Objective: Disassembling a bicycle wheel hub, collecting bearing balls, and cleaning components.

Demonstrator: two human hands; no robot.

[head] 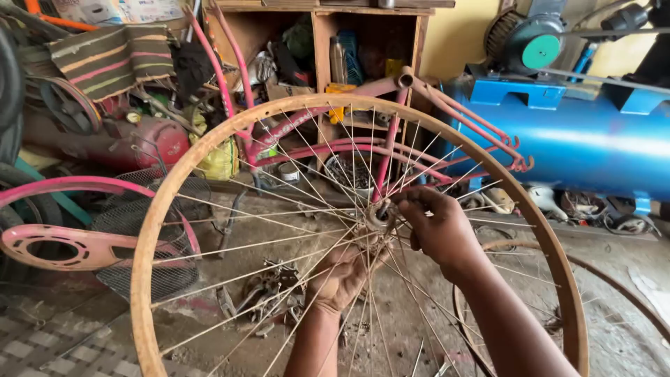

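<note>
Two hands work the hub point(377, 216) of an upright wheel point(209, 160): left hand point(342, 276) grips it from below, right hand point(436, 227) pinches its axle end, probably turning; next needs steady bracing.

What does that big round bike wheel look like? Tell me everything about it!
The bicycle wheel is a bare metal rim, rusty orange-brown, with no tyre on it. Many thin silver spokes run from the rim to a small metal hub in the middle. It stands roughly upright, facing the camera, its lower edge cut off by the picture. The left hand grips the hub from below, behind the spokes, and the right hand pinches it with its fingers from the right. A pink bicycle frame stands behind it.
</note>
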